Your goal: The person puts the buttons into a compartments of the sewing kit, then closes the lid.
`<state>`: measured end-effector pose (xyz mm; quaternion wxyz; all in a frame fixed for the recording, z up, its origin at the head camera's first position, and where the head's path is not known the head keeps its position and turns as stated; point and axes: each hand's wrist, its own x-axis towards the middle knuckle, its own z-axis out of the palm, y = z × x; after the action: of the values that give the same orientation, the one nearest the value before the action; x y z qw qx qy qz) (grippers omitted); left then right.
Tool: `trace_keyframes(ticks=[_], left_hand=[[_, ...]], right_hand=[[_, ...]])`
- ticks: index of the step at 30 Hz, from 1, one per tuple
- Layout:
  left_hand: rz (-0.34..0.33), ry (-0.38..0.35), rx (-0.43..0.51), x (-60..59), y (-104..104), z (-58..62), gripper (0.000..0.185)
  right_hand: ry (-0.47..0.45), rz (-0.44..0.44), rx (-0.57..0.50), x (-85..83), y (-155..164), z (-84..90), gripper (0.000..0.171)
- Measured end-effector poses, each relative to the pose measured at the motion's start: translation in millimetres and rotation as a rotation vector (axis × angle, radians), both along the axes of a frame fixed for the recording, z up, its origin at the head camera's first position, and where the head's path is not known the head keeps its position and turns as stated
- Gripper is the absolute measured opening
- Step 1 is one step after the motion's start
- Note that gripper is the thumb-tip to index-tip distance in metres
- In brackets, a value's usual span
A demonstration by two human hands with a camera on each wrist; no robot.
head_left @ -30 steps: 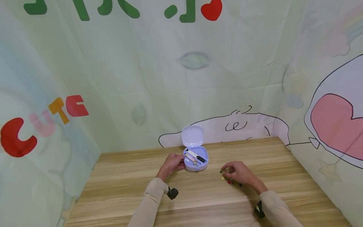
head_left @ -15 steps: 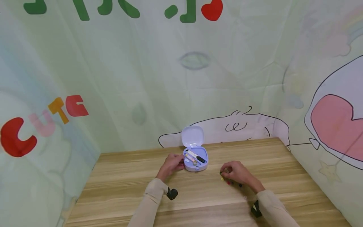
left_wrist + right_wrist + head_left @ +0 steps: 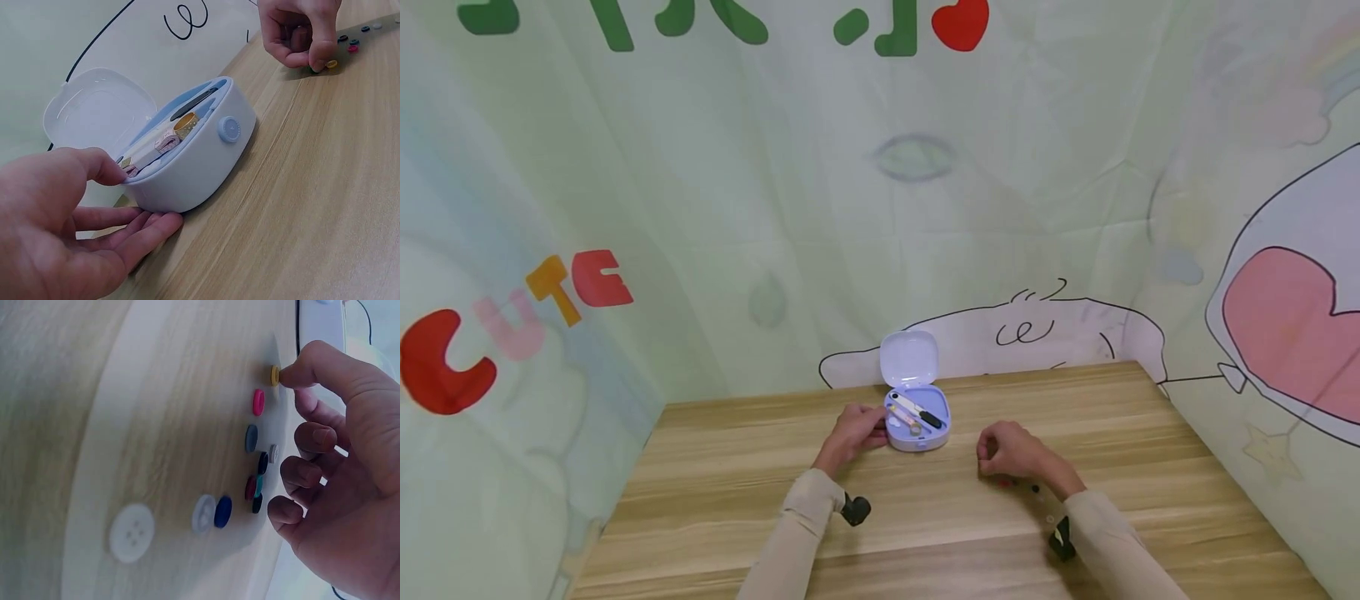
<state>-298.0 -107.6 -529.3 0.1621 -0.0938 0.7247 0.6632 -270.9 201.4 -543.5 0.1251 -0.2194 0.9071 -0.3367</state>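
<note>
- Your right hand (image 3: 1009, 452) has drawn back toward the near edge since a second ago; its curled fingers now cover the buttons and a fingertip pins the yellow button (image 3: 274, 375) to the tabletop (image 3: 737, 500).
- Your left hand (image 3: 852, 430), unmoved, steadies the open sewing case (image 3: 916, 417) with relaxed fingers.
- Case sits mid-tabletop toward the far edge; open room left and near.
</note>
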Motion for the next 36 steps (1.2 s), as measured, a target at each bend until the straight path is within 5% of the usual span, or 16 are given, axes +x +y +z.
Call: trace_keyframes(ticks=[12,23,36], left_hand=[[-0.002,0.006,0.000,-0.9,-1,-1.0,0.032],[-0.004,-0.001,-0.011,-0.8,0,0.2,0.033],[-0.008,0.009,-0.002,2.3,1,3.4,0.028]], right_hand=[[0.062,0.045,0.038,1.3,1,2.8,0.005],[0.145,0.038,-0.108,-12.1,1,5.8,0.005],[0.039,-0.099,-0.213,-35.4,-23,22.7,0.009]])
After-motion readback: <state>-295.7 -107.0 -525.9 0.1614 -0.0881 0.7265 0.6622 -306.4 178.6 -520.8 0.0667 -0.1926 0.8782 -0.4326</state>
